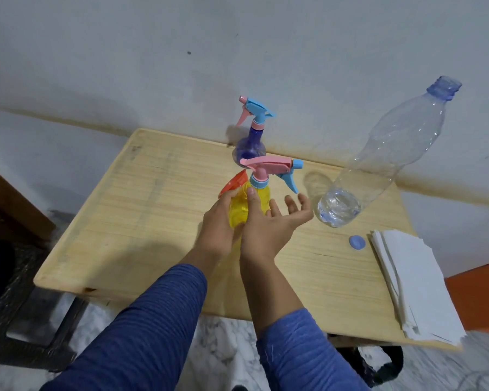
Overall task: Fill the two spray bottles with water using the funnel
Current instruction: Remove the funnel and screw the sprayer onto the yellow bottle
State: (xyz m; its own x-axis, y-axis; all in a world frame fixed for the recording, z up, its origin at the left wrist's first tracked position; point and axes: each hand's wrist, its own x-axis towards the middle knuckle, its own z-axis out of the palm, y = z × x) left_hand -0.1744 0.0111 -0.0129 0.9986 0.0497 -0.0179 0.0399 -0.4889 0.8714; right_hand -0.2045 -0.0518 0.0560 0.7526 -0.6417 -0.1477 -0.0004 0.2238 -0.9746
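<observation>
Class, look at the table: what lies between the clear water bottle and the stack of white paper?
In the head view, a small blue cap lies on the table between the water bottle and the paper stack.

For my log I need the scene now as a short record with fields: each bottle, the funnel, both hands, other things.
yellow spray bottle: trigger head on, held upright
purple spray bottle: head on, at table's far edge
orange funnel: behind yellow bottle, by left hand
left hand: grips yellow bottle
right hand: open, thumb on bottle
clear water bottle: uncapped, little water left
blue cap: on wooden table
white paper stack: table's right edge
</observation>
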